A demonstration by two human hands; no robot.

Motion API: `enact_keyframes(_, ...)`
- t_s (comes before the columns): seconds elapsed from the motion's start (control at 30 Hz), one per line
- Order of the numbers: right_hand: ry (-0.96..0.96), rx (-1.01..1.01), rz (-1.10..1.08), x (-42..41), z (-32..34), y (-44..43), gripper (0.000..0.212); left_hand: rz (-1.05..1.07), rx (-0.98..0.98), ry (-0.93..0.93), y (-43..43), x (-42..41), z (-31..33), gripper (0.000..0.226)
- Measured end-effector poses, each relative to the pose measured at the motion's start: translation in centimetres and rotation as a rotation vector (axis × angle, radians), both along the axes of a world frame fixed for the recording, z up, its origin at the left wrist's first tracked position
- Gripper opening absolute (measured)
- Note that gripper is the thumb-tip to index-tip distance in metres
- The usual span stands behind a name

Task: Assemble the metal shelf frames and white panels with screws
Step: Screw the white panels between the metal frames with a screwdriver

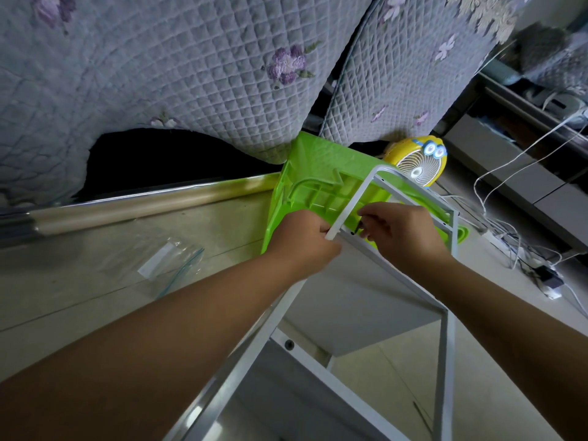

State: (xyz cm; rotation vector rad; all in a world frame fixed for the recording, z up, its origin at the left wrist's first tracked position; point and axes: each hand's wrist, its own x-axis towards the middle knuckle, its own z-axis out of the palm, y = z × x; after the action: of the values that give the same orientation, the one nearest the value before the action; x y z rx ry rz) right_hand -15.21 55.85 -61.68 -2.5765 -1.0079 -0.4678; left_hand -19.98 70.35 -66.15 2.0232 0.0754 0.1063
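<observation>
Shelf frame [353,202] gripped in left hand [305,237], right hand [397,230] pinching a black screw [361,229] beside it.

Bare left hand [304,238], bare right hand [402,232], forearms bare along their whole visible length

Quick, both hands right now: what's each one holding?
Left hand: grips the white frame tube.
Right hand: pinches a small dark part, likely a screw.
</observation>
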Motion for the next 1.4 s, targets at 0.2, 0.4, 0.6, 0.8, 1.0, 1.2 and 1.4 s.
enact_keyframes(0.2,-0.050,0.074,-0.003,-0.5,-1.1,0.0,0.020,-0.011,0.020,-0.020,0.0,-0.1,0.2,0.039)
enact_keyframes(0.4,-0.147,0.050,-0.001,-0.8,-2.0,-0.2,0.010,0.008,0.019,-0.013,-0.1,-0.3,0.4,0.048)
enact_keyframes(0.6,-0.169,-0.088,0.068,-0.7,-1.1,-0.5,0.010,0.012,0.016,0.010,-0.1,-0.3,0.5,0.037)
enact_keyframes(0.8,-0.173,-0.220,0.121,0.0,-0.3,-0.3,0.013,0.022,0.011,-0.001,0.0,-0.1,0.0,0.018)
enact_keyframes(1.0,-0.176,-0.430,0.145,-0.3,0.5,-0.2,0.011,0.002,-0.047,-0.005,0.0,-0.2,0.0,0.037)
enact_keyframes(1.2,0.085,-0.570,0.045,1.2,1.7,0.2,0.018,0.032,-0.049,-0.002,0.0,0.1,-0.4,0.043)
enact_keyframes(1.4,-0.037,-0.519,0.155,1.0,1.2,0.0,0.011,0.026,-0.059,-0.016,-0.1,0.1,-0.3,0.048)
